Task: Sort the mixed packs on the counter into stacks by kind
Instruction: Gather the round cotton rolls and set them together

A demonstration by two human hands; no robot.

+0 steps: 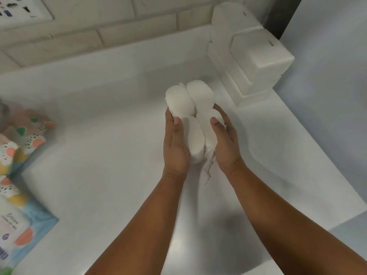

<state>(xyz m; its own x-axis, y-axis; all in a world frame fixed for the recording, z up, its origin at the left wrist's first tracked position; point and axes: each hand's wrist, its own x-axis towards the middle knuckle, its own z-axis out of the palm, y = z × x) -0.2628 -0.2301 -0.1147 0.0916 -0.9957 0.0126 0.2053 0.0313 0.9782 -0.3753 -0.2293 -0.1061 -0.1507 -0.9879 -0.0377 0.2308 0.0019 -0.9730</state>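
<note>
soft white pack (pixel 190 116) of four rounded rolls gripped between left hand (pixel 175 144) and right hand (pixel 225 144) above smooth white counter (pixel 99 145), thumbs pressed on top, boxy white packs (pixel 256 56) stacked right, patterned packs (pixel 17 165) piled left

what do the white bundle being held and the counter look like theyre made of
White bundle: probably soft paper or cotton rolls in thin film wrap, matte; puffy rounded lobes, crinkled loose flap below. Counter: hard, smooth, white, semi-gloss, perhaps laminate or solid surface; it shows a soft sheen and blurred reflections.
</note>
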